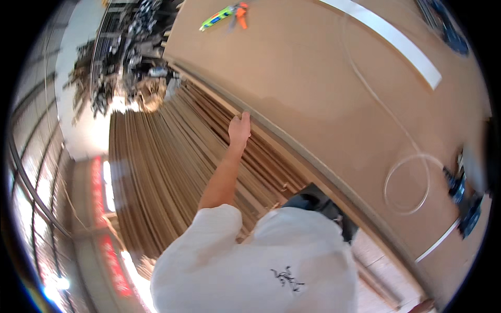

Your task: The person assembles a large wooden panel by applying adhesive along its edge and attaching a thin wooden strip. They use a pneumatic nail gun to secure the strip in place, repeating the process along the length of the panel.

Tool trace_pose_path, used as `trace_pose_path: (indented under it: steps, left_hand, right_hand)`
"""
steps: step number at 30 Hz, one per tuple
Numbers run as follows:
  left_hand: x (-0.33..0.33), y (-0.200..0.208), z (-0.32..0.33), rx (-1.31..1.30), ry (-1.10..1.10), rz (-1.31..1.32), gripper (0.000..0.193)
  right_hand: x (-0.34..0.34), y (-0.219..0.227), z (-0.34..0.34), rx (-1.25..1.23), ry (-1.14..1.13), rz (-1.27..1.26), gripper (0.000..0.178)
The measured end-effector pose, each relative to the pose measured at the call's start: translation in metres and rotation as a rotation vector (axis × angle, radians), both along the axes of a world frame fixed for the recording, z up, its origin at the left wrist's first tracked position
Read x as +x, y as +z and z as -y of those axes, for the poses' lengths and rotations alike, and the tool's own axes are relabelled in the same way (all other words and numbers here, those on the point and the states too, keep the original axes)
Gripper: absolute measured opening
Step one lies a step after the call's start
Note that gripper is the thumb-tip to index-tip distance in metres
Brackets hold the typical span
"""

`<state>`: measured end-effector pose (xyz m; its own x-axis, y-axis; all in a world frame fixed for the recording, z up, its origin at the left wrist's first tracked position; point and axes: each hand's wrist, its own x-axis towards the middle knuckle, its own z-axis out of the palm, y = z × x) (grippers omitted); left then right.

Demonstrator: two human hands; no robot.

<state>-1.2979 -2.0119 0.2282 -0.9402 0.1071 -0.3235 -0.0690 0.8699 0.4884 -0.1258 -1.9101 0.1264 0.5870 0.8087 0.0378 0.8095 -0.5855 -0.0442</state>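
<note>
My left hand (240, 130) is closed on the edge of a long, thin wooden strip (284, 151), its thumb lying on top. The strip runs along the near side of a wide brown board tabletop (313, 104). Only a bit of my right hand (422, 306) shows at the lower right rim, close to the strip's other end. Its fingers are mostly cut off, so their grip is hidden.
Many long boards (156, 172) stand stacked to the left. On the tabletop lie a green and orange tool (224, 16), a white strip (389, 34), a thin pale hose (386, 182) and a dark blue power tool (467, 203). Clutter (141, 57) fills the far left.
</note>
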Motion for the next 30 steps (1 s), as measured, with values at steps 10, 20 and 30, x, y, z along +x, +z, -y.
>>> trace_pose_path:
  steps: [10, 20, 30]
  left_hand:
    - [-0.196, 0.006, 0.066, 0.056, 0.117, -0.242, 0.084]
    - [-0.488, 0.001, 0.048, 0.119, 0.350, -0.132, 0.098]
    - [-0.606, -0.062, 0.037, 0.252, 0.340, -0.247, 0.061]
  right_hand:
    - [-0.271, 0.062, -0.057, 0.506, 0.167, 0.183, 0.043]
    - [-0.916, 0.084, 0.025, 0.078, 1.527, -0.473, 0.071]
    - [-1.032, 0.057, 0.047, -0.036, 1.560, -0.128, 0.068]
